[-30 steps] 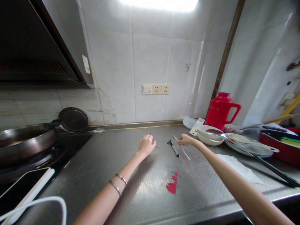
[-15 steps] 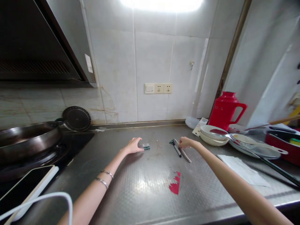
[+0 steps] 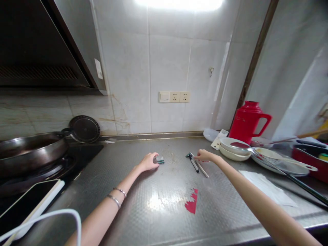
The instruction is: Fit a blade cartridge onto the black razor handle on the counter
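Kitchen bench (image 3: 159,225), tiled wall (image 3: 128,68) behind: left hand (image 3: 148,162), half curled, straddles the left end of a small clear case (image 3: 160,160) at mid-bench; right hand (image 3: 203,155), fingers bunched, meets a slim pale stick (image 3: 203,168) just right of a razor (image 3: 194,164). Dragging the stick left could nudge the razor; an end-only hold could let the case slip. Hidden fingertips leave both grips uncertain

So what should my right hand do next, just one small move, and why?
Probably ease the right hand off the thin white stick, because the stick appears to lie on the counter, close beside the razor.
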`<action>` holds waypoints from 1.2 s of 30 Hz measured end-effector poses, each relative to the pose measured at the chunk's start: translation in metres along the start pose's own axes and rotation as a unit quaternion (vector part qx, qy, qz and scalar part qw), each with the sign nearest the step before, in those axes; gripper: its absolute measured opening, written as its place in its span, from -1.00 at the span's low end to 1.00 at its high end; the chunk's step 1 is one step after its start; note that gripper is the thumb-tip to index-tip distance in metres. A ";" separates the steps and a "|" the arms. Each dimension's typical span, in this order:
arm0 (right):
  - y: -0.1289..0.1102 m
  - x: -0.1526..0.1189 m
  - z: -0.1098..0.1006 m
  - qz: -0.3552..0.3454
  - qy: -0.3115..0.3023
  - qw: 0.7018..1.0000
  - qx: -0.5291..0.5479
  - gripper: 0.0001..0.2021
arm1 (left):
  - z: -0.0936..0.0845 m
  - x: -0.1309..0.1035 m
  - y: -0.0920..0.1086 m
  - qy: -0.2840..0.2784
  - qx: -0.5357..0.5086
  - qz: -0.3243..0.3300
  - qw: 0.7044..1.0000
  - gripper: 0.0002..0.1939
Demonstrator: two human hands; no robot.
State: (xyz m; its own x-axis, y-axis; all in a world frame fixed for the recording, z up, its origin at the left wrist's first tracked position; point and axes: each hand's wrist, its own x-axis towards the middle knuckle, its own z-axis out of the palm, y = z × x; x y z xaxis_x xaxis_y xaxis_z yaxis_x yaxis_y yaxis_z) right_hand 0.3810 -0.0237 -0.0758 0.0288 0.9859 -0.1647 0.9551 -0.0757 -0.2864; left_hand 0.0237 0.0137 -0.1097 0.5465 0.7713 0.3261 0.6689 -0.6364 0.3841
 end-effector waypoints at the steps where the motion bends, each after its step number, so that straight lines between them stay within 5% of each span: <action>1: 0.001 -0.001 -0.002 -0.001 0.004 1.000 0.000 -0.69 | 0.001 0.000 0.000 -0.001 0.001 0.001 1.000 -0.50; 11: 0.011 -0.015 -0.022 -0.030 0.055 0.998 -0.016 -0.75 | 0.007 0.006 0.010 0.022 -0.029 -0.014 0.999 -0.55; 14: 0.000 -0.019 -0.033 -0.084 0.081 0.993 -0.015 -0.81 | 0.010 0.010 0.024 0.039 -0.060 -0.006 0.997 -0.51; 19: -0.033 -0.032 -0.044 -0.186 0.085 0.979 -0.005 -0.54 | 0.013 0.015 0.062 0.017 -0.091 0.041 0.995 -0.42; 23: -0.057 -0.045 -0.038 -0.277 0.055 0.959 -0.007 -0.39 | 0.012 0.018 0.090 0.001 -0.109 0.064 0.992 -0.38; 27: -0.072 -0.055 -0.026 -0.274 0.019 0.960 -0.052 -0.25 | 0.011 0.017 0.107 0.000 -0.105 0.091 0.990 -0.38; 36: -0.084 -0.059 -0.015 -0.274 0.031 0.957 -0.093 -0.45 | 0.008 0.012 0.115 -0.008 -0.081 0.117 0.990 -0.43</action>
State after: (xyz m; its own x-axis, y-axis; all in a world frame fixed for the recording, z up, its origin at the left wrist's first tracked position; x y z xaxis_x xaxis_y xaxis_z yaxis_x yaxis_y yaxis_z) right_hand 0.3037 -0.0730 -0.0277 -0.4800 0.8770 0.0212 0.8671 0.4779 -0.1402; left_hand 0.1109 -0.0499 -0.0689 0.6847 0.6026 0.4099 0.4343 -0.7891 0.4345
